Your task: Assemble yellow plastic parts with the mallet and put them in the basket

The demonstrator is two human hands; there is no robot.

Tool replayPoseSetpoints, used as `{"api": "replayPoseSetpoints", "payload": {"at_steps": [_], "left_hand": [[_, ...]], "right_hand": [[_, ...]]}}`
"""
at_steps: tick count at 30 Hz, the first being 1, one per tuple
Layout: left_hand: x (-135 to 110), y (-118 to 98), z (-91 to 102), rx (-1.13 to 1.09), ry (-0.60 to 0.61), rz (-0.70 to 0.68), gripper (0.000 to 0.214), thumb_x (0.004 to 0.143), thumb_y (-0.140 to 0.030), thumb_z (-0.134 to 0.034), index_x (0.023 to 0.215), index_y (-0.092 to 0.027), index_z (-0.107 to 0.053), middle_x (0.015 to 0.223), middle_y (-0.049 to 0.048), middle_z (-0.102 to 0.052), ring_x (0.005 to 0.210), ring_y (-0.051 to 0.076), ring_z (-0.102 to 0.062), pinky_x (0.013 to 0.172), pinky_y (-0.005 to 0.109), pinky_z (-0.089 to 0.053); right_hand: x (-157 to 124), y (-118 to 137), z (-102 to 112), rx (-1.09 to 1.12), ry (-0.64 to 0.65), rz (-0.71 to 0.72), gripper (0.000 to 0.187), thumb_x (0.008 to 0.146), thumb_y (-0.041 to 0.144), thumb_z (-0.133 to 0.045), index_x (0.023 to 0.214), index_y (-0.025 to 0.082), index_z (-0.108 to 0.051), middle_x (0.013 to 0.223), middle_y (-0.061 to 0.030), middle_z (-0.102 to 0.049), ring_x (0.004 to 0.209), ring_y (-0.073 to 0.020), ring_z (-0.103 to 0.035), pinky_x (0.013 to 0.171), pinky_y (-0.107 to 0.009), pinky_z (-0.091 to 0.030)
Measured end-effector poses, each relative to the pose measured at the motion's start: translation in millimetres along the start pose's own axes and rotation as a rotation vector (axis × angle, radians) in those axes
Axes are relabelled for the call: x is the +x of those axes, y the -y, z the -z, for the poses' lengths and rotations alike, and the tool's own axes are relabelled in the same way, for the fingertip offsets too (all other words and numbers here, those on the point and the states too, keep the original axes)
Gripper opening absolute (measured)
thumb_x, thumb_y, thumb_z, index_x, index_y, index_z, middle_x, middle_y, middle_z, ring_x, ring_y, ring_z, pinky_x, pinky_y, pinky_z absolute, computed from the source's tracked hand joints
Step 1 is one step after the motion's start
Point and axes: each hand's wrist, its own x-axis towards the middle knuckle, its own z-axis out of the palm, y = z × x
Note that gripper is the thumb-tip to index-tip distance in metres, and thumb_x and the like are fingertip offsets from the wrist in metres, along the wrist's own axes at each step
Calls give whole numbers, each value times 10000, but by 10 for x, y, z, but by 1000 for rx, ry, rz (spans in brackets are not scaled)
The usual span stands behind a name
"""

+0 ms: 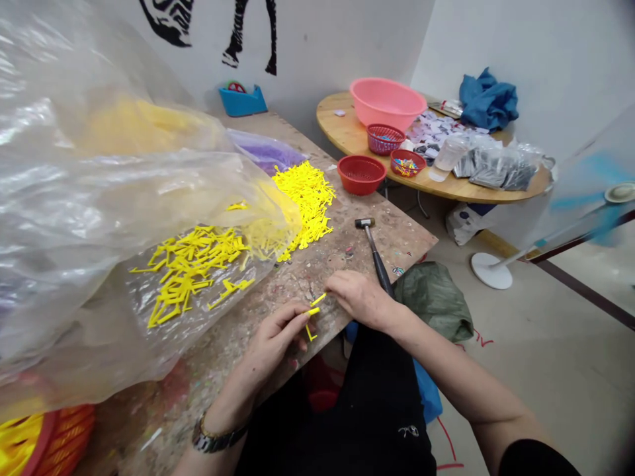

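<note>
Over the front edge of the worktable (238,357), my left hand (280,334) pinches a small yellow plastic piece (313,311), with an L-shaped yellow end (311,334) hanging below the fingers. Close by on the right, my right hand (360,297) has its fingers pressed together at a thin yellow plastic stick (319,299). Whether the two pieces touch is too small to tell. Loose yellow pieces (198,264) lie on a clear plastic bag (114,218), and a denser heap of yellow pieces (310,205) lies behind them. A mallet (380,264) rests beyond my right hand.
A red basket (361,175) stands at the table's back corner, a blue tape dispenser (243,100) at the back left. A red basket of yellow parts (64,439) sits front left. The round table (342,132) holds a pink basin (387,102). A green bag (434,297) sits right.
</note>
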Motion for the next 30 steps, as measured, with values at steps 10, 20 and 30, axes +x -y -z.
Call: {"api": "replayPoseSetpoints", "payload": {"at_steps": [10,20,30], "left_hand": [[-44,25,-14,143,50,-66,340,895,-539,-623,906,-208,-702,621,1,-606,537,137,-553,453,209,-383],[-41,-73,-49,282,117,-211,319,899,-514,-609,896,-215,-719,712,14,-672,551,151,-600,540,243,-480],[-21,-65,-73,443,47,-462,243,936,-423,-565,881,-226,-697,679,1,-679,580,162,-640,634,253,-525]], "right_hand": [[-178,98,31,190,-23,-58,107,977,123,-529,949,165,-623,937,-64,-676,882,-172,-617,832,-273,-468],[-312,167,34,386,-104,-138,114,962,124,-557,904,173,-643,919,-50,-699,870,-159,-638,832,-272,-480],[-322,306,-267,995,-410,-530,99,834,240,-670,926,202,-673,781,28,-655,720,-123,-609,698,-246,-471]]}}
